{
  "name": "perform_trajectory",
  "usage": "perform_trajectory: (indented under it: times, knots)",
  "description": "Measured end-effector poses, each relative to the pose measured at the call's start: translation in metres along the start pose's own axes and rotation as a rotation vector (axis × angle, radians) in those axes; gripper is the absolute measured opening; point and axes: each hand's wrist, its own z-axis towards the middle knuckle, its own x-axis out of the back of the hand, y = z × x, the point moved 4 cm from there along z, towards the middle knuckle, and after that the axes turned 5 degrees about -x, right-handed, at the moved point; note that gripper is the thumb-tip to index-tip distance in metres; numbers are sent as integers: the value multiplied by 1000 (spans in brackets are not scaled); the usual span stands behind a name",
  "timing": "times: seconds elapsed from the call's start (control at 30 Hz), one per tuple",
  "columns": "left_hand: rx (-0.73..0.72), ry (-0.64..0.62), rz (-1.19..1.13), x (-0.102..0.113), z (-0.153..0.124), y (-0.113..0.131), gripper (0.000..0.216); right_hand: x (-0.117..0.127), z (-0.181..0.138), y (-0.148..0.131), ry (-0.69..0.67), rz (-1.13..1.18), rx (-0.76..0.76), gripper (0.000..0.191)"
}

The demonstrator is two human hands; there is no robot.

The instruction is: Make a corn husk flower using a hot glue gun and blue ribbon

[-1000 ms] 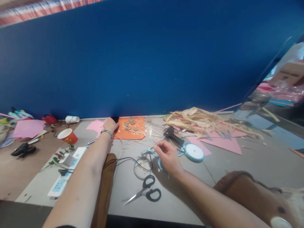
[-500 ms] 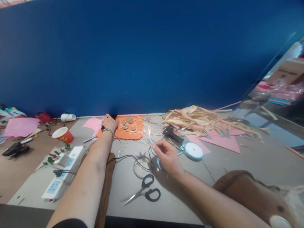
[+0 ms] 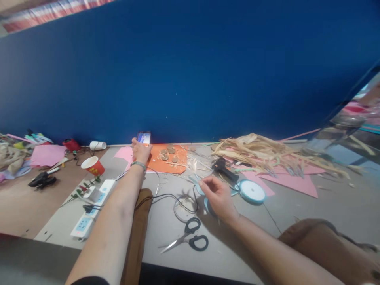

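While our left hand (image 3: 140, 152), grip unclear, seemingly adjusts the phone (image 3: 144, 137) at eleven o'clock, our right hand (image 3: 218, 196), pinching ribbon (image 3: 196, 187), needs steadiness.

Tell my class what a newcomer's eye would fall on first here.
Probably the blue panel filling the upper view. Next, the bright orange sheet, scattered with round brown pieces, near the panel's foot, and the lit phone at the left hand.

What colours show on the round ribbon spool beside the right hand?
White face, light blue rim on the spool; head view.
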Motion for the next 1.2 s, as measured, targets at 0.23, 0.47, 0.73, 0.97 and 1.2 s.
perform_trajectory:
  times: [0.23, 0.47, 0.73, 0.97, 1.2]
  knots:
    - [-13, 77, -84, -1, -2, -4, 90, -1, 0, 0, -4, -24, 12, 21]
    - [-32, 40, -97, -4, -1, -2, 100, 0, 0, 2, -8, -19, 5, 21]
    - [10, -155, -48, -18, -7, 0, 107, 0, 0, 3, -4, -5, -14, 21]
    - [25, -361, -81, 5, -20, 20, 85, -1, 1, 0, -4, 25, -6, 20]
    - [-238, -781, -439, 39, -103, 80, 34, 3, 2, 0, 46, 143, -65, 20]
